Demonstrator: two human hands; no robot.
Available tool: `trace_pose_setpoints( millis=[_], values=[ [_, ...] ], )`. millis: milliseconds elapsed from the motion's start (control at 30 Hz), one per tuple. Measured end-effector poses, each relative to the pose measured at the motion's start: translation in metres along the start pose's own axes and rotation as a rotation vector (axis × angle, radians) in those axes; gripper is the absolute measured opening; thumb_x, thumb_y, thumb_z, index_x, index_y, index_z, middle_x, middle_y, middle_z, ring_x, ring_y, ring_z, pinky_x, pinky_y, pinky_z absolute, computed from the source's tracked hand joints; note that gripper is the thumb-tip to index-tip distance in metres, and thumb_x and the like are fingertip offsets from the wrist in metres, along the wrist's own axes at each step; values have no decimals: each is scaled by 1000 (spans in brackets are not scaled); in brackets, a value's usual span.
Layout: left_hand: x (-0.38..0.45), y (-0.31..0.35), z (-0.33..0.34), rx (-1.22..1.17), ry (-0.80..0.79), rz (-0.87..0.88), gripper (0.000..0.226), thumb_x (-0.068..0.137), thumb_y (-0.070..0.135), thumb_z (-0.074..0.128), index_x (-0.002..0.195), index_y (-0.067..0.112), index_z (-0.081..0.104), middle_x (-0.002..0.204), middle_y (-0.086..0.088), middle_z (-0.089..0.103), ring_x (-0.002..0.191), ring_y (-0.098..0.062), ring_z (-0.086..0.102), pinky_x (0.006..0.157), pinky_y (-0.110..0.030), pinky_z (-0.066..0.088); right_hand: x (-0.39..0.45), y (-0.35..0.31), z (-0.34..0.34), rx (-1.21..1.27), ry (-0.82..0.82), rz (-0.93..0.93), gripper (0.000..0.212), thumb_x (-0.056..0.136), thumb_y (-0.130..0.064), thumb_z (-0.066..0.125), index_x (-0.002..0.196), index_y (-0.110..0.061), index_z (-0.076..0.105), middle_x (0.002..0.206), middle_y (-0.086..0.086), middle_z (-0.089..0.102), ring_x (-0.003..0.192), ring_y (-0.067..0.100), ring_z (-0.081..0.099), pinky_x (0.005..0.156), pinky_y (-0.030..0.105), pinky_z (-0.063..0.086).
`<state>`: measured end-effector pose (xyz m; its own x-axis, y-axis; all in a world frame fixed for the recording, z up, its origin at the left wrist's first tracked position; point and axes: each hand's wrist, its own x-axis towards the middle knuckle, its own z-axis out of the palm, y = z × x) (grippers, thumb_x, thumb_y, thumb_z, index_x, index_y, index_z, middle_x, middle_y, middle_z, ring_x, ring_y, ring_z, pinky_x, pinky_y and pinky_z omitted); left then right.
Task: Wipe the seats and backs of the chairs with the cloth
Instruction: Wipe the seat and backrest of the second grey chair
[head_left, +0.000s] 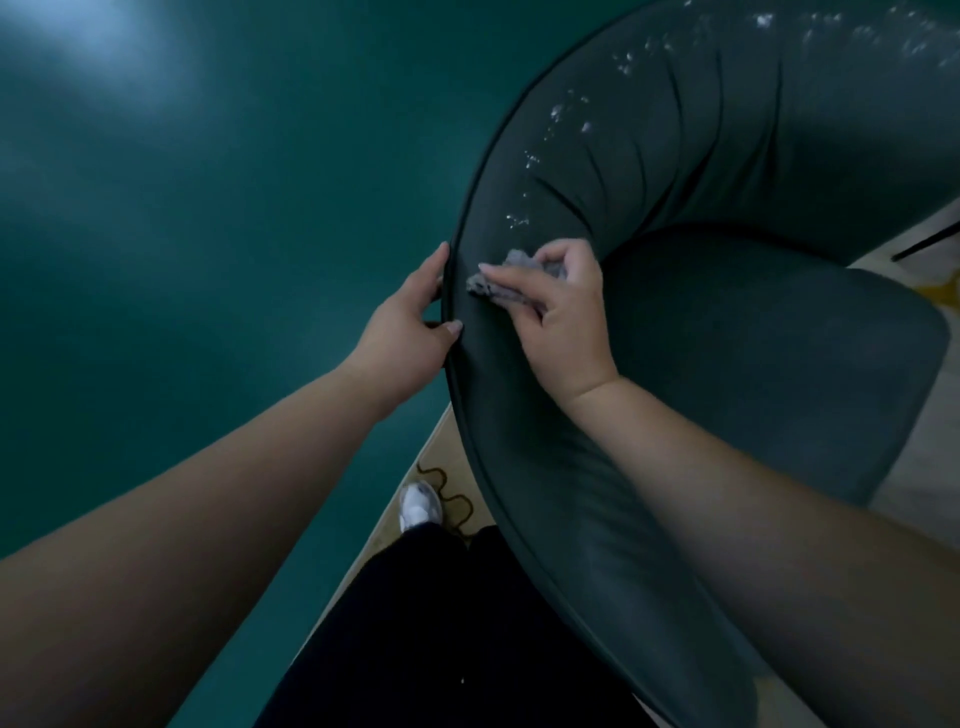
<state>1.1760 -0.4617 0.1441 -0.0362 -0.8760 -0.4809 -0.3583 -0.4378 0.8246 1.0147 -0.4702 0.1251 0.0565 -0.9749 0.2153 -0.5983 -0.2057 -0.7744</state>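
A dark green upholstered chair (701, 171) with a curved back fills the right side; its seat cushion (769, 374) lies inside the curve. White specks dot the inner face of the back. My right hand (558, 312) holds a small grey cloth (498, 283) bunched under its fingers and presses it against the inner back, close to the piped rim. My left hand (410, 322) grips that rim from outside, thumb on the inner face and fingers over the outer edge.
A smooth teal surface (208, 234) covers the left half of the view. Below are my dark trousers (441, 623) and a white shoe (418, 506) on a pale patterned floor (452, 467). A thin black bar (924, 244) shows at the right.
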Motion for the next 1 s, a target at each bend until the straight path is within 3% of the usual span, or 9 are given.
trace_pose_setpoints(
  millis=[67, 167, 267, 367, 467, 567, 700, 867, 1000],
  values=[
    [3, 0, -1, 3, -3, -1, 74, 91, 3, 54, 144, 46, 26, 141, 8, 43, 114, -18, 60, 101, -44, 46, -23, 2, -4, 45, -17, 45, 32, 80, 0, 69, 105, -20, 73, 105, 13, 43, 102, 31, 49, 94, 37, 46],
    [14, 6, -7, 10, -14, 2, 71, 92, 5, 53, 144, 46, 27, 142, 8, 42, 122, -16, 53, 104, -43, 43, -38, 1, -10, 143, -36, 118, 35, 80, 1, 70, 108, -20, 70, 104, 4, 39, 103, 16, 50, 96, 23, 45],
    [32, 19, -14, -3, -27, 16, 67, 93, 5, 52, 143, 44, 31, 137, 12, 47, 123, -13, 52, 104, -41, 43, -2, -2, -11, 192, 182, 219, 38, 85, -5, 66, 117, -25, 62, 101, 0, 36, 97, -6, 47, 91, 8, 41],
    [49, 29, -20, 0, -49, 38, 64, 94, 8, 50, 143, 44, 32, 139, 13, 47, 120, -11, 54, 102, -38, 45, 46, -3, -6, 194, 324, 274, 36, 88, -20, 63, 123, -26, 60, 105, 3, 36, 101, 13, 49, 96, 19, 43],
    [67, 36, -25, 13, -87, 48, 62, 95, 10, 50, 144, 42, 30, 143, 10, 44, 118, -12, 55, 100, -38, 47, 65, -3, 10, 118, 231, 292, 34, 89, -21, 64, 123, -24, 63, 106, 3, 34, 108, 27, 46, 102, 34, 42],
    [83, 42, -29, 37, -158, 53, 63, 95, 9, 50, 145, 40, 29, 143, 8, 43, 122, -10, 51, 99, -40, 47, 40, 0, 19, 87, 194, 216, 31, 88, -18, 64, 118, -26, 66, 105, 4, 35, 106, 27, 47, 99, 38, 44],
    [97, 47, -35, 95, -258, 66, 64, 95, 6, 47, 146, 41, 28, 144, 10, 43, 120, -9, 51, 98, -44, 48, 20, -2, 21, 52, 189, 173, 39, 84, -14, 66, 116, -36, 62, 106, 4, 38, 103, 28, 47, 96, 38, 45],
    [115, 60, -36, 57, -331, 62, 62, 96, 4, 43, 144, 41, 30, 135, 12, 51, 105, -8, 60, 81, -31, 55, 79, 6, 26, 109, 318, 308, 34, 82, -4, 69, 111, -23, 68, 104, 6, 36, 104, 30, 49, 97, 34, 47],
    [128, 70, -33, 74, -371, 56, 60, 98, 3, 40, 145, 38, 30, 132, 6, 55, 101, -13, 61, 89, -41, 54, 37, -6, 26, 106, 287, 283, 36, 83, -7, 68, 112, -28, 66, 105, 4, 37, 102, 19, 48, 95, 19, 43]
  ],
)
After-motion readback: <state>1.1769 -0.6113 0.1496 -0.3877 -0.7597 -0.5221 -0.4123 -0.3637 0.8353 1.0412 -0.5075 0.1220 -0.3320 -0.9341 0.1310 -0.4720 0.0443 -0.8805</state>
